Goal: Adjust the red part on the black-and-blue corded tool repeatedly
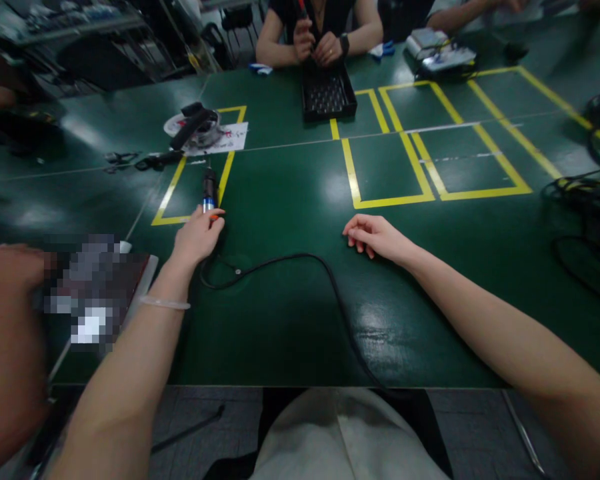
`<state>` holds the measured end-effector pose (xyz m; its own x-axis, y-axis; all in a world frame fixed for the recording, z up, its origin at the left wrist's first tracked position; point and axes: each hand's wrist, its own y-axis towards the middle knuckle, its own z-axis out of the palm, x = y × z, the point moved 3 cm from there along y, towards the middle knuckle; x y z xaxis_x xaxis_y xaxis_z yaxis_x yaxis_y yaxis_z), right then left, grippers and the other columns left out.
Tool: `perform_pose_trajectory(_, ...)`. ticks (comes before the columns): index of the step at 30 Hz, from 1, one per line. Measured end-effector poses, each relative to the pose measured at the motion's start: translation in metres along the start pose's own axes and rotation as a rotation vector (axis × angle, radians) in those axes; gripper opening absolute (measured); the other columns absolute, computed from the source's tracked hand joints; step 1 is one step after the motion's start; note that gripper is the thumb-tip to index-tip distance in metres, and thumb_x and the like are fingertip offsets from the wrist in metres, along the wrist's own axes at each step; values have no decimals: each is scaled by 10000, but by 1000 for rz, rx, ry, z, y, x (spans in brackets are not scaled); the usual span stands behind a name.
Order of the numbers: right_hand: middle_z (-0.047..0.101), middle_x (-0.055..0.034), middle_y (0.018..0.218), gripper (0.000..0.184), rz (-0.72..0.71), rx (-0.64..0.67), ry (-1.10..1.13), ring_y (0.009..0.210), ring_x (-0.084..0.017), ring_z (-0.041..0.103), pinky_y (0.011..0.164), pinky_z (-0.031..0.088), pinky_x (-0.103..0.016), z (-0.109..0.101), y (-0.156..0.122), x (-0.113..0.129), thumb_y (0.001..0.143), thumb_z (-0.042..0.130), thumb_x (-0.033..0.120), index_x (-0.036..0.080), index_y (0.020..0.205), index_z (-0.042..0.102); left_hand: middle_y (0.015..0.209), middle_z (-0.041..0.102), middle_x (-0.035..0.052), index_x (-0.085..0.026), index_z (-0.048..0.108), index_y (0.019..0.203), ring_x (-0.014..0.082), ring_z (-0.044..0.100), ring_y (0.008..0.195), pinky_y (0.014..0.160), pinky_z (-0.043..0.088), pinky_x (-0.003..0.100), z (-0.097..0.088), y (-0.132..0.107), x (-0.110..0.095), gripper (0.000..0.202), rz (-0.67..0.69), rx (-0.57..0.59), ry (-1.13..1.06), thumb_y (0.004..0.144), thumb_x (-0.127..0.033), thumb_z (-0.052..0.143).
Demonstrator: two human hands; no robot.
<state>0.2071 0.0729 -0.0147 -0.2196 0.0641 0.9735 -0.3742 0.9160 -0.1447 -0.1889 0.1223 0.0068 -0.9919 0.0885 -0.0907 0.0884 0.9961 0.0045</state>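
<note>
My left hand (199, 235) is closed around the handle of a corded electric screwdriver (209, 190), with a black nose, a blue band and a thin bit pointing away from me. The lower handle is hidden under my palm. Its black cord (300, 255) loops across the green table and drops over the near edge. My right hand (373, 235) rests on the tabletop, fingers loosely curled and slightly apart, holding nothing. Beyond the screwdriver, a roll of tape in a black-handled dispenser (195, 128) sits on a white paper (235, 138) with handwriting.
Yellow tape outlines (395, 201) mark the green table (290, 320). Across it, a person holds a red-and-black tool above a black tray (329, 93). Stacked devices (440, 53) stand at the back right, and black cables (587, 220) lie right. A neighbour's arm (10, 333) reaches in at left.
</note>
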Motion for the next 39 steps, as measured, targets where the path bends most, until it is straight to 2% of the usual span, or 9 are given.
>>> perform_pose_trajectory(4, 585, -4, 679, 53, -19, -50, -6, 469, -89, 471, 354, 338, -191, -3, 1, 1, 872, 576, 206, 167, 907, 586, 1451, 454, 114, -293, 575, 1326, 364, 583, 1143, 915, 475, 522, 2, -26, -60, 489, -88, 14, 4, 980, -504, 300)
perform_pose_trajectory(9, 577, -2, 675, 114, -207, -173, -191, 566, -112, 506, 533, 396, -238, -5, 0, 7, 895, 549, 248, 162, 908, 621, 1524, 376, 147, -298, 574, 1333, 377, 613, 1108, 848, 513, 535, 1, -52, -145, 470, 26, 10, 1, 991, -491, 316)
perform_pose_trajectory(13, 628, -26, 807, 142, -305, -67, -263, 705, -143, 569, 659, 449, -273, 6, -4, 8, 903, 566, 285, 169, 973, 607, 1530, 361, 172, -273, 560, 1347, 358, 624, 1092, 843, 529, 513, 7, -58, -199, 455, 150, -14, 1, 992, -473, 358)
perform_pose_trajectory(17, 632, -29, 892, 211, -338, 1, -278, 733, -144, 573, 659, 464, -268, 11, -7, 8, 891, 608, 317, 188, 1054, 571, 1544, 325, 210, -233, 533, 1381, 402, 579, 1164, 842, 527, 518, 13, -56, -239, 458, 233, 16, -41, 981, -419, 408)
perform_pose_trajectory(20, 622, -26, 862, 184, -350, -32, -274, 725, -143, 573, 628, 464, -257, 9, -8, 7, 874, 636, 303, 187, 1001, 570, 1563, 303, 191, -247, 481, 1435, 403, 558, 1196, 880, 514, 520, 16, -55, -251, 487, 261, 44, -83, 967, -376, 444)
perform_pose_trajectory(23, 607, -12, 810, 166, -330, -32, -230, 674, -128, 568, 576, 470, -237, 7, -7, 6, 873, 637, 284, 185, 987, 570, 1587, 272, 164, -270, 424, 1479, 387, 535, 1229, 963, 472, 527, 19, -55, -247, 548, 309, 55, -136, 950, -398, 484)
perform_pose_trajectory(28, 557, 36, 603, 201, -130, 24, -17, 425, -83, 479, 367, 380, -193, 10, -4, -1, 892, 619, 364, 172, 901, 561, 1616, 177, 197, -184, 338, 1530, 369, 381, 1393, 1093, 365, 494, 30, -54, -234, 678, 404, 72, -314, 935, -454, 516)
perform_pose_trajectory(33, 546, 41, 480, 358, -3, 56, 142, 329, -51, 418, 317, 315, -166, 11, -4, -3, 902, 612, 470, 170, 730, 520, 1619, 174, 190, -167, 379, 1500, 352, 294, 1455, 1122, 330, 480, 36, -52, -232, 661, 412, 47, -396, 913, -419, 552)
perform_pose_trajectory(39, 569, 39, 498, 408, 48, 65, 254, 347, -58, 461, 308, 328, -154, 12, -6, -3, 859, 663, 514, 182, 706, 483, 1621, 175, 178, -184, 412, 1478, 343, 292, 1458, 1120, 332, 484, 35, -53, -232, 621, 411, 39, -407, 911, -387, 560)
